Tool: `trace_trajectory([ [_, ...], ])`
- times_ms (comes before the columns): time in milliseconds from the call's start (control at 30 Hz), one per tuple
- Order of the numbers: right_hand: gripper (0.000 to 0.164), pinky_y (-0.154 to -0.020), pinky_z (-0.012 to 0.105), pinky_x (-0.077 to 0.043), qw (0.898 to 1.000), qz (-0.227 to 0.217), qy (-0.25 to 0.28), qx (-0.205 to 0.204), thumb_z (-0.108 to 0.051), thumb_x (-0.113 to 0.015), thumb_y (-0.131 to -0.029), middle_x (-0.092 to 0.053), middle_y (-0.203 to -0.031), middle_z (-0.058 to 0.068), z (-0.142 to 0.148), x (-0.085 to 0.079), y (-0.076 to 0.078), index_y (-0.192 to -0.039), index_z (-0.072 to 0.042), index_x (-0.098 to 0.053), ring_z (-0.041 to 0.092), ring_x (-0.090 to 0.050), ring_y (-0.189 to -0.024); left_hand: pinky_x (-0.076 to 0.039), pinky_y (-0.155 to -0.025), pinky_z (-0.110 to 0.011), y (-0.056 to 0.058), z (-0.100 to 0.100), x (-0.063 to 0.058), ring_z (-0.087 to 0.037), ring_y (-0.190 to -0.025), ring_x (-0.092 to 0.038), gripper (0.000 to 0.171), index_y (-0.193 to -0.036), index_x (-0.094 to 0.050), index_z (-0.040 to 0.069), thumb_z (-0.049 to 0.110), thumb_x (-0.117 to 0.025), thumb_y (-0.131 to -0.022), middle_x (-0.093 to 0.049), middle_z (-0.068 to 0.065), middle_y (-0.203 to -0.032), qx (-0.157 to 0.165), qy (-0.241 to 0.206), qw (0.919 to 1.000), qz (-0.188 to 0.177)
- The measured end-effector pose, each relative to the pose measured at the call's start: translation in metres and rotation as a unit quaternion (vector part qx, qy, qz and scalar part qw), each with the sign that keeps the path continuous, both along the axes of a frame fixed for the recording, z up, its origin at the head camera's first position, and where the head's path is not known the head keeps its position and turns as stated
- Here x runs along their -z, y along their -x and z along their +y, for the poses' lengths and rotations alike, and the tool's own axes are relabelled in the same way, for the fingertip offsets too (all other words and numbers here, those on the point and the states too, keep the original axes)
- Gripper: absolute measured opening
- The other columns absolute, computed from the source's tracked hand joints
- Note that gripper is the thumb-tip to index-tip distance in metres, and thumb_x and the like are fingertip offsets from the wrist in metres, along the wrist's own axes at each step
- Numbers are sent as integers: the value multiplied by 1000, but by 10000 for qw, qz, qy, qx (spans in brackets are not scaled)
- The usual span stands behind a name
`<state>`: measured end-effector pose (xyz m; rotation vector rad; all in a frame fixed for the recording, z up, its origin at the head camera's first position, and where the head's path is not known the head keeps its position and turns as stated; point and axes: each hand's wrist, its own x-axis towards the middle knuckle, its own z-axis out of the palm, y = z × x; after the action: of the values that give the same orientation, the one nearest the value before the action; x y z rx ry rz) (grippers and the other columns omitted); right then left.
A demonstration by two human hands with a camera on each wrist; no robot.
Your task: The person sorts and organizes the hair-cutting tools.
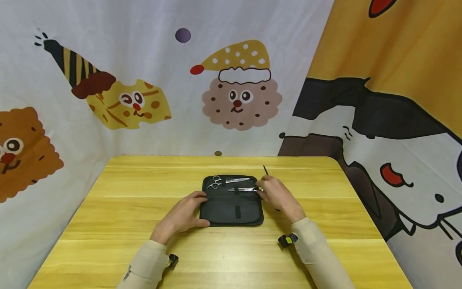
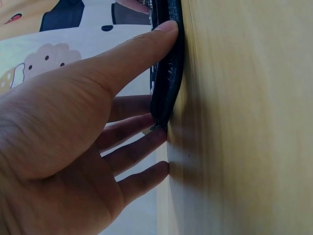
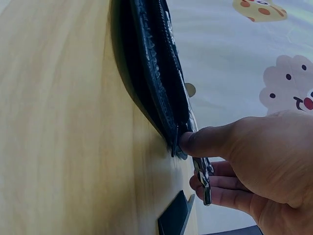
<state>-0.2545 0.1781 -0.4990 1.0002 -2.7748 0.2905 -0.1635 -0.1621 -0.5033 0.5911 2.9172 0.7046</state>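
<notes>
On the worktop (image 1: 231, 257), between the two hands, lies the open black case (image 1: 220, 210). The upper scissors (image 1: 236, 181) rest inside it, rings to the left. The lower scissors (image 1: 248, 189) point left, their blades crossed by an elastic strap (image 1: 236, 190) and their rings at the case's right edge.

The left hand (image 1: 184, 212) touches the left edge, thumb at the near corner, fingers extended and not clenched. The right hand (image 1: 278, 194) appears to pinch the lower scissors at the rings, thumb against the end of the case. A dark flat item (image 3: 172, 218) lies near it; its nature cannot be determined.

The step in hand is judged to be adjusting the lower scissors under the strap. Keep the left hand steady against the case. Hold the rings together so the blades stay closed. Move the scissors along their length, level with the case; tilting may snag the elastic.
</notes>
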Motion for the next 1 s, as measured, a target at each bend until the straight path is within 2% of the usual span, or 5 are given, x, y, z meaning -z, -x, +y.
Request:
trace_trajectory([
  [400,30,-80,40,-60,10000,25,-70,30,-5,-77,-87,-70,-111,19,-10,4,1,-117,1,-77,28,-66,-95,-45,-110,-48,0,1,1,-30,-135,-48,85,-141,-64,3,47,-91,-73,-48,-12,-153,-102,21,9999,-36],
  [667,27,-76,37,-60,9998,9,-148,115,-4,-74,-88,-68,-105,16,-16,4,4,-114,-1,-78,25,-65,-89,-46,-110,-49,0,2,1,-30,-134,-49,84,-140,-65,3,47,-91,-73,-48,-11,-153,-117,7,9999,-40],
  [900,34,-84,40,-60,9995,-221,-179,137,-4,-70,-92,-68,-120,22,-18,4,5,-124,1,-75,29,-66,-101,-46,-109,-49,1,1,1,-30,-134,-49,84,-140,-65,3,48,-91,-73,-49,-11,-152,-107,0,9999,4],
  [1000,34,-85,40,-60,9995,-265,-143,116,-4,-69,-91,-68,-121,23,-21,4,5,-124,2,-75,30,-66,-103,-46,-109,-49,1,2,1,-30,-134,-49,84,-140,-65,3,48,-91,-73,-49,-11,-152,-114,-4,9999,-23],
])
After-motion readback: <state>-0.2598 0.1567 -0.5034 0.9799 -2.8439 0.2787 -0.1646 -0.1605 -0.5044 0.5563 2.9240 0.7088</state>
